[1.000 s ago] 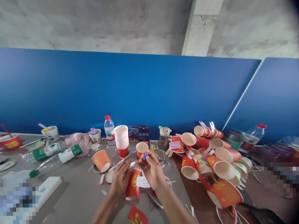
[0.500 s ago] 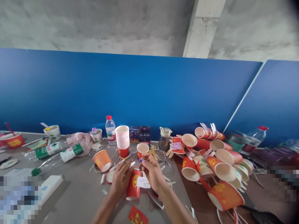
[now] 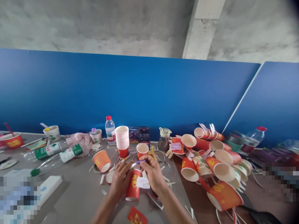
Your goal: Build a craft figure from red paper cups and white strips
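Note:
My left hand [image 3: 120, 180] lies closed on a red paper cup [image 3: 133, 185] that rests on its side on the grey table [image 3: 77, 199]. My right hand [image 3: 151, 172] is closed in a pinch on a small pen with a purple tip [image 3: 135, 163] just above the cup's far end. A white paper cut-out [image 3: 143, 183] sits on the cup beside my right wrist. An upright red cup [image 3: 142, 150] stands just behind my hands.
A stack of red cups [image 3: 122, 140], a tipped orange cup [image 3: 102, 161] and a water bottle [image 3: 109, 130] stand behind. Green-labelled bottles [image 3: 58, 152] lie at left. A pile of cut red cups [image 3: 215, 168] fills the right. Paper scraps litter the table.
My right hand has come down from in front of the upright cup to the lying cup, bringing the purple-tipped pen with it. My left hand has stayed on the cup.

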{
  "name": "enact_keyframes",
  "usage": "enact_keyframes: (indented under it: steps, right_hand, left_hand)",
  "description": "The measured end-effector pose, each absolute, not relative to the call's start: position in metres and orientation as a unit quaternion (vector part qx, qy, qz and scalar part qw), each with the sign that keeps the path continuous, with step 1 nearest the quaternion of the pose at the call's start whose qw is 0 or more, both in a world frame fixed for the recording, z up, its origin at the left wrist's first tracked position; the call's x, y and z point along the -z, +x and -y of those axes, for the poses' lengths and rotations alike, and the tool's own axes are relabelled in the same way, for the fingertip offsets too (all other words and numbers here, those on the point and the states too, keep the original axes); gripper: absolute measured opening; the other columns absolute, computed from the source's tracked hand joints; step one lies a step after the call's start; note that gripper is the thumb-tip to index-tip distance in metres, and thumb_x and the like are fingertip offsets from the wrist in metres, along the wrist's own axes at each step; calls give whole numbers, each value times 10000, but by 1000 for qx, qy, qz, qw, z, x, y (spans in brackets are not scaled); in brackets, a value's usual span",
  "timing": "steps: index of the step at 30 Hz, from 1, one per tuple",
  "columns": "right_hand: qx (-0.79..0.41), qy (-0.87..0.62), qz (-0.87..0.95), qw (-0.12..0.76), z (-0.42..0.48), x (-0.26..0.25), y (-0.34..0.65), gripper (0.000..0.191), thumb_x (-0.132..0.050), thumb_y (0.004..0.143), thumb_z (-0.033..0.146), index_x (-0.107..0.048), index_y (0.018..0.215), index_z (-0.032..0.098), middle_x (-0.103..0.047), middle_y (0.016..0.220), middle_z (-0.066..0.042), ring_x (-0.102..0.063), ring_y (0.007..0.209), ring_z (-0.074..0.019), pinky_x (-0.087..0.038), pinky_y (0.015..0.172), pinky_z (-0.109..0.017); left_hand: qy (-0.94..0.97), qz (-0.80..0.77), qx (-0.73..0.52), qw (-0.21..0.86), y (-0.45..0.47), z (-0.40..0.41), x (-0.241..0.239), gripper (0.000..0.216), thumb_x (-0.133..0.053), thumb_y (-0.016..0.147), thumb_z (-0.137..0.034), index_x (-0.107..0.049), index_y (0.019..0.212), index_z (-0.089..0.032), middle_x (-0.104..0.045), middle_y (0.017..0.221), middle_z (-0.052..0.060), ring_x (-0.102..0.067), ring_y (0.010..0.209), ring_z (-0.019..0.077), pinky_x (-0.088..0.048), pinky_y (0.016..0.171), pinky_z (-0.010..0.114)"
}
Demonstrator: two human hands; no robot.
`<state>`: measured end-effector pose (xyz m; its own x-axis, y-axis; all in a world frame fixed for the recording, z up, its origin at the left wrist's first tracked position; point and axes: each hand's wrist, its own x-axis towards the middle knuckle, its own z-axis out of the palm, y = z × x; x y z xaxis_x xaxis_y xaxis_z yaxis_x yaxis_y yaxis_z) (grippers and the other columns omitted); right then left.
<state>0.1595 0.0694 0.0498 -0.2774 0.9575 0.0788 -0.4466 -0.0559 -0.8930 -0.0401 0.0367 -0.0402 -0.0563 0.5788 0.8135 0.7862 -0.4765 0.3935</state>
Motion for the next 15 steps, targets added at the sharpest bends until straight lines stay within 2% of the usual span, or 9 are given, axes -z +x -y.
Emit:
enact_keyframes:
  steps: [6,12,15]
  right_hand:
    - [-618,-327,516,495,-70,-45,158,459,-1085,739,607,-836,888,252,-686,739,31,-590,715,-185,-501,714,-313]
    - [-575,-345,593,446,-76,-49,165,414,-1000,768,624,-823,857,261,-648,735,29,-544,694,-181,-473,690,-323]
    - [-584,-349,597,425,-78,-51,169,411,-981,770,624,-827,872,258,-635,715,34,-534,678,-177,-461,688,-324]
  left_hand:
    - [-698,483,513,129,-39,-37,38,365,-620,1230,-230,-974,1305,-276,-918,955,82,-896,873,307,-735,862,426]
    - [-713,480,485,159,-41,-35,38,445,-588,1200,-135,-971,1347,-307,-925,923,68,-881,799,298,-766,1014,528]
    - [-711,492,478,154,-41,-34,38,450,-587,1198,-130,-969,1337,-323,-934,937,65,-876,794,293,-765,1040,553]
